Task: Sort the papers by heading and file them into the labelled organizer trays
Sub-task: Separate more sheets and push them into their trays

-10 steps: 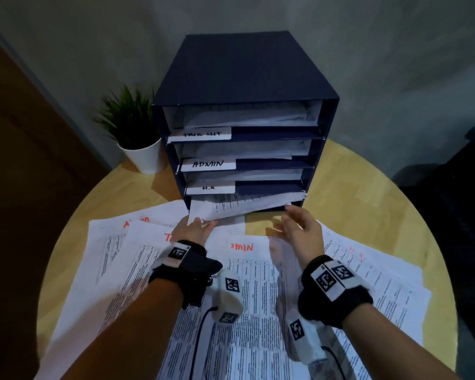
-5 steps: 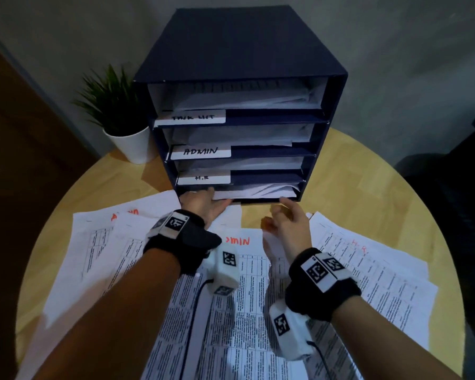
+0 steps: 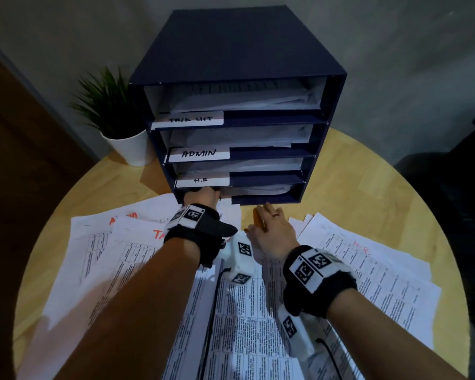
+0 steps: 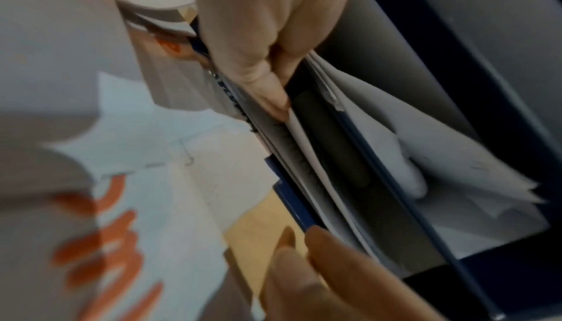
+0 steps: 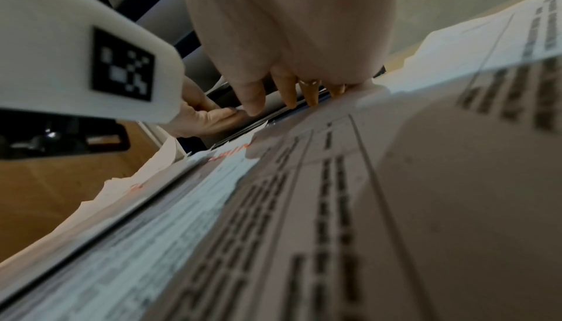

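The left hand (image 3: 200, 197) reaches into the organizer's (image 3: 231, 58) bottom tray, fingers (image 4: 267, 90) pinching the sheets (image 4: 304, 158) lodged there, while the right hand (image 3: 272, 231) rests with fingers straight on papers (image 3: 368, 270) spread over the surface (image 3: 354, 174).

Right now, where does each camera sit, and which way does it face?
Head: worn high, facing forward and down at the organizer, papers and table; both forearms, left hand and right hand show.
Left wrist: looks along the left hand's fingers into the bottom tray.
Right wrist: low over the papers, looks along the right hand's fingers at the organizer.
Shared: both wrist views show both hands at the bottom tray.
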{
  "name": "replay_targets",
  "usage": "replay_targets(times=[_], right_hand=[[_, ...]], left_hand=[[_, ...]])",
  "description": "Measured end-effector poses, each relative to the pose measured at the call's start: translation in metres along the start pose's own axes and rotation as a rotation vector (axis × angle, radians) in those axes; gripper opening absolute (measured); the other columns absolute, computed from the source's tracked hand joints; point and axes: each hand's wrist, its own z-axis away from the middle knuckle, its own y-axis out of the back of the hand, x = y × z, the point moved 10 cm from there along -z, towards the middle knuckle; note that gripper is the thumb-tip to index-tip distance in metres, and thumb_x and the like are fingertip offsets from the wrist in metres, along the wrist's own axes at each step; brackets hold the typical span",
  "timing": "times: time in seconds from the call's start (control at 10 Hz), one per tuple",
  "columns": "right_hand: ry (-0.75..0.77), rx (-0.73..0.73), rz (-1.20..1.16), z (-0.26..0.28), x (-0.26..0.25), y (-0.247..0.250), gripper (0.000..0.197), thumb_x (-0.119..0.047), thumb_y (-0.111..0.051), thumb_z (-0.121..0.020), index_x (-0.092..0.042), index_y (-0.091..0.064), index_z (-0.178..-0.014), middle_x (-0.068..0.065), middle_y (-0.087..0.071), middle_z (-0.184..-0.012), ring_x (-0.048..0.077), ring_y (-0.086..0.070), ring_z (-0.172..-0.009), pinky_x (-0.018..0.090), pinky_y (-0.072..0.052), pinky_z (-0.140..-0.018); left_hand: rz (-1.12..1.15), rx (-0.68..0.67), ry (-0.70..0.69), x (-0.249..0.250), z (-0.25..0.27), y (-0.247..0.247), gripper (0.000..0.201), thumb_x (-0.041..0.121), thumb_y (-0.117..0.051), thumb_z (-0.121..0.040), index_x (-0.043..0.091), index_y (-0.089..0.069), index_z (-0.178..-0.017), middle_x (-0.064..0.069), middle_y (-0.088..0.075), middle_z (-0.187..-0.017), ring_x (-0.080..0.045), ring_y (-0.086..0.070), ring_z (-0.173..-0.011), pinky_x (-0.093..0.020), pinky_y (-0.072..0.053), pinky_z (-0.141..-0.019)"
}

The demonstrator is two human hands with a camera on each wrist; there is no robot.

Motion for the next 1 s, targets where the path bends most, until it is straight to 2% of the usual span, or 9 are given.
replay_targets(times=[0.1,0.2,0.3,0.4,0.5,0.6,0.8,0.9,1.0], right_hand=[[0.007,-0.05,0.058,0.001,-0.003,-0.005,0.054,-0.035,-0.038,-0.098,-0.017,-0.025,-0.147,0.001,-0.011,-0.16,0.027,-0.003,-0.148,0.041,-0.014,-0.118],[0.005,-0.05,0.073,0.0,-0.001,-0.004,0.055,-0.035,-0.038,-0.097,-0.016,-0.025,-0.147,0.003,-0.009,-0.16,0.027,-0.003,-0.148,0.041,-0.014,-0.118],[0.016,-0.047,0.11,-0.001,-0.001,-0.004,0.05,-0.035,-0.039,-0.097,-0.014,-0.034,-0.142,0.004,-0.014,-0.158,0.028,-0.007,-0.147,0.041,-0.019,-0.116],[0.027,-0.04,0.132,-0.001,-0.002,-0.004,0.048,-0.036,-0.04,-0.097,-0.014,-0.038,-0.139,0.004,-0.018,-0.156,0.028,-0.011,-0.146,0.041,-0.022,-0.114],[0.024,-0.048,0.124,-0.001,-0.001,-0.003,0.047,-0.034,-0.04,-0.098,-0.015,-0.038,-0.141,0.004,-0.014,-0.158,0.026,-0.008,-0.147,0.039,-0.02,-0.115],[0.019,-0.054,0.104,0.001,0.0,-0.003,0.046,-0.032,-0.041,-0.098,-0.016,-0.039,-0.141,0.004,-0.011,-0.16,0.026,-0.006,-0.148,0.038,-0.018,-0.117],[0.025,-0.077,-0.007,0.011,-0.002,0.003,0.042,-0.022,-0.04,-0.099,-0.013,-0.043,-0.14,0.008,-0.023,-0.156,0.026,-0.009,-0.148,0.036,-0.018,-0.116],[0.007,-0.028,-0.144,0.021,0.004,0.014,0.042,-0.019,-0.042,-0.099,-0.015,-0.044,-0.14,0.005,-0.021,-0.158,0.022,-0.007,-0.149,0.031,-0.013,-0.118],[-0.01,-0.005,-0.281,0.039,0.011,0.025,0.04,-0.013,-0.043,-0.098,-0.011,-0.048,-0.138,0.005,-0.024,-0.157,0.018,-0.009,-0.149,0.026,-0.012,-0.118]], left_hand=[[-0.189,-0.029,0.027,-0.001,0.0,0.002,0.033,0.025,-0.04,-0.1,0.002,-0.06,-0.112,-0.014,-0.065,-0.095,-0.021,-0.055,-0.088,-0.027,-0.047,-0.076],[-0.216,0.034,-0.098,-0.007,-0.022,0.004,0.036,0.008,-0.053,-0.092,-0.009,-0.054,-0.124,-0.021,-0.065,-0.118,-0.022,-0.063,-0.086,-0.023,-0.056,-0.073],[-0.472,0.104,-0.145,-0.002,-0.015,0.01,0.037,0.025,-0.055,-0.089,-0.007,-0.065,-0.105,-0.022,-0.069,-0.108,-0.034,-0.068,-0.095,-0.033,-0.057,-0.077],[-0.706,0.129,-0.284,0.015,0.004,0.001,0.034,0.03,-0.054,-0.09,0.001,-0.07,-0.099,-0.017,-0.07,-0.109,-0.033,-0.063,-0.104,-0.033,-0.049,-0.09],[-0.882,0.074,-0.43,0.018,0.017,-0.015,0.023,0.026,-0.056,-0.089,0.014,-0.066,-0.105,-0.013,-0.063,-0.119,-0.031,-0.057,-0.112,-0.033,-0.047,-0.094],[-1.061,0.015,-0.449,0.007,0.023,-0.024,0.031,0.024,-0.056,-0.088,0.019,-0.06,-0.118,-0.013,-0.053,-0.129,-0.032,-0.049,-0.122,-0.039,-0.043,-0.102],[-1.024,-0.029,-0.463,0.01,0.04,-0.022,0.033,0.019,-0.052,-0.089,0.022,-0.06,-0.121,-0.006,-0.053,-0.136,-0.027,-0.05,-0.124,-0.039,-0.043,-0.104],[-0.953,-0.042,-0.452,0.015,0.055,-0.012,0.03,0.016,-0.047,-0.09,0.021,-0.063,-0.115,-0.007,-0.059,-0.129,-0.028,-0.056,-0.116,-0.038,-0.046,-0.101],[-0.916,-0.061,-0.378,0.011,0.068,0.01,0.027,0.013,-0.046,-0.091,0.016,-0.065,-0.11,-0.01,-0.062,-0.124,-0.029,-0.06,-0.111,-0.031,-0.048,-0.097]])
